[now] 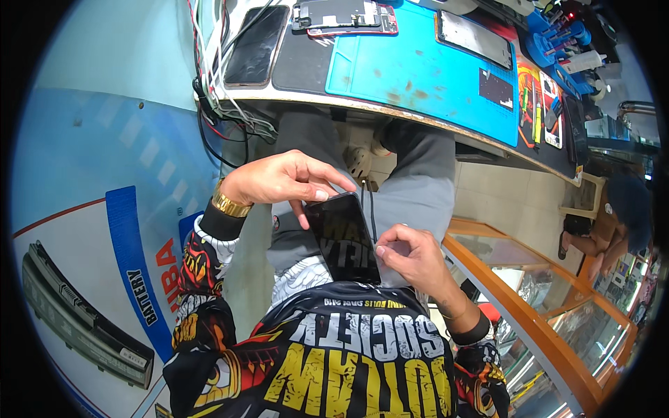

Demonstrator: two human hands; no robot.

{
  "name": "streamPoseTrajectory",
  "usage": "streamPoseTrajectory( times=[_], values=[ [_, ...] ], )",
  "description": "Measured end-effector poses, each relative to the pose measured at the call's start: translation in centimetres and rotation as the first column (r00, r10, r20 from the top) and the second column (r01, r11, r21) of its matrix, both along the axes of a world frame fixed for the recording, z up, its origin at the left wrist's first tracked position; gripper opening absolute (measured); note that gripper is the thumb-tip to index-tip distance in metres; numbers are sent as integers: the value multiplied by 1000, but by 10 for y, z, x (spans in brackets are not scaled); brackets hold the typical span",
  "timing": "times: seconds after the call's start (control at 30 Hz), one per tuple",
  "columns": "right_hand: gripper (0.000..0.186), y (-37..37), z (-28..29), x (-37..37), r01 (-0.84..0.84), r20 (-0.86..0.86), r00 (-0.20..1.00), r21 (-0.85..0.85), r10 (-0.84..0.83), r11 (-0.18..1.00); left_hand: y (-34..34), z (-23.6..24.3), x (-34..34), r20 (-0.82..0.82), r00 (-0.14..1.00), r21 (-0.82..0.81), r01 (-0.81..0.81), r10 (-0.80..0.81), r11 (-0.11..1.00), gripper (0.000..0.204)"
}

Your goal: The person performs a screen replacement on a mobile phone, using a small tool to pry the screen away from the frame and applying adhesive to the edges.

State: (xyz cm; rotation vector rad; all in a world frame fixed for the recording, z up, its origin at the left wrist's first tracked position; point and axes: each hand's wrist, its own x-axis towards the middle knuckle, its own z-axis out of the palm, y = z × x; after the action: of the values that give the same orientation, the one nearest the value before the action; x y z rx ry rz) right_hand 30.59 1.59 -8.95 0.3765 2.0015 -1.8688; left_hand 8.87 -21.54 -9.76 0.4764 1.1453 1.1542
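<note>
A black smartphone (343, 240) rests over my lap, its dark glossy screen facing up and mirroring my shirt. My left hand (287, 181) is closed on its far end, the thumb at the top edge and other fingers around the corner. At the phone's right edge is my right hand (417, 259), with thumb and index finger pinched together. A faint see-through patch shows beside those fingertips, and I cannot tell what they hold. A thin black cable (370, 202) hangs down just beyond the phone, between my legs.
Ahead stands a workbench with a blue mat (390, 73), a dark phone (256, 45), opened phone parts (345, 15) and a grey panel (474, 38). Loose cables (221, 104) hang at its left end. A wood-framed glass showcase (529, 299) stands right; another person (620, 216) sits beyond.
</note>
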Motion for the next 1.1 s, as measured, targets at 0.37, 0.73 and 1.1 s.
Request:
streamPoseTrajectory(
  times=[0.37, 0.73, 1.1],
  values=[
    [10, 3, 2, 0, -41, -1, 999, 12, 41, 999, 14, 27, -13, -214, 959, 1, 192, -188, 981, 42],
    [10, 3, 1, 6, 9, 36, 999, 45, -11, 999, 17, 18, -9, -172, 976, -35, 132, -136, 991, 41],
    [12, 6, -17, 2, -13, 179, 984, -37, 20, 999, 36, -79, 130, 703, 369, -8, -851, 608, 526, 59]
  ],
)
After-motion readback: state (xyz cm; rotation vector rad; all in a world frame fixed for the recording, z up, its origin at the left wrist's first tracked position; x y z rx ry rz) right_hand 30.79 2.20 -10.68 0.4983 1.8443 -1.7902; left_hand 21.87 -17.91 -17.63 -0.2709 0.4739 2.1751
